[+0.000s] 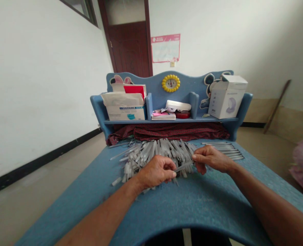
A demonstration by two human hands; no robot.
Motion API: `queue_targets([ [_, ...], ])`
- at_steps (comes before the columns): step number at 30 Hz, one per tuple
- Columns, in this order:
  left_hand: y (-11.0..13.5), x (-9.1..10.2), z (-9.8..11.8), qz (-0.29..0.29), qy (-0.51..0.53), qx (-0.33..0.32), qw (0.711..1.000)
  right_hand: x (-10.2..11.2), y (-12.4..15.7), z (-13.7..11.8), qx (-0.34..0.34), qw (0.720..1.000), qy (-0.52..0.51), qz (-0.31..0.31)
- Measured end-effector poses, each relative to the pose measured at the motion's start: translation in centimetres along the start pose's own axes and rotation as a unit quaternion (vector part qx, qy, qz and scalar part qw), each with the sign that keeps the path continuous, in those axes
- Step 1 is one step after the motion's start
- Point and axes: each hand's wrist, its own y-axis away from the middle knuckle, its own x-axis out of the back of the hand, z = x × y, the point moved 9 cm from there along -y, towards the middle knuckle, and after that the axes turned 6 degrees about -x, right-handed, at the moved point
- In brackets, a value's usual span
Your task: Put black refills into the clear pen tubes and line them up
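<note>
Between my two hands stretches a slim translucent plastic pen barrel (pixel 184 166). My left hand (pixel 158 172) pinches its near left end with thumb and fingers. Its other end sits in the closed fingers of my right hand (pixel 209 159). Just beyond them lies a heap of loose translucent pen parts (pixel 151 153), with some small black pieces among them. Past my right hand, several slender pens (pixel 227 150) lie side by side in a row. My fingertips hide both ends of the barrel.
Across the back of the blue table (pixel 192 208) stands a shelf (pixel 172 121) holding a mask box (pixel 126 112), a white carton (pixel 228 99) and papers (pixel 163 116). Checked cloth (pixel 177 131) is bunched beneath it. A wooden stick (pixel 276 106) leans against the right wall.
</note>
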Motion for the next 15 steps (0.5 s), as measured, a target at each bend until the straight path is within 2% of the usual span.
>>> queue_targets([
  [5, -0.1, 0.3, 0.0, 0.017, -0.004, -0.001, 1.0, 0.4, -0.2, 0.5, -0.014, 1.0, -0.001, 0.027],
  [9, -0.1, 0.4, 0.0, 0.021, -0.005, -0.001, 1.0, 1.1, 0.0, 0.2, 0.001, 0.999, -0.03, 0.041],
  [15, -0.1, 0.2, 0.1, 0.016, -0.009, -0.001, 1.0, 0.3, -0.2, 0.3, 0.003, 0.999, -0.016, 0.041],
])
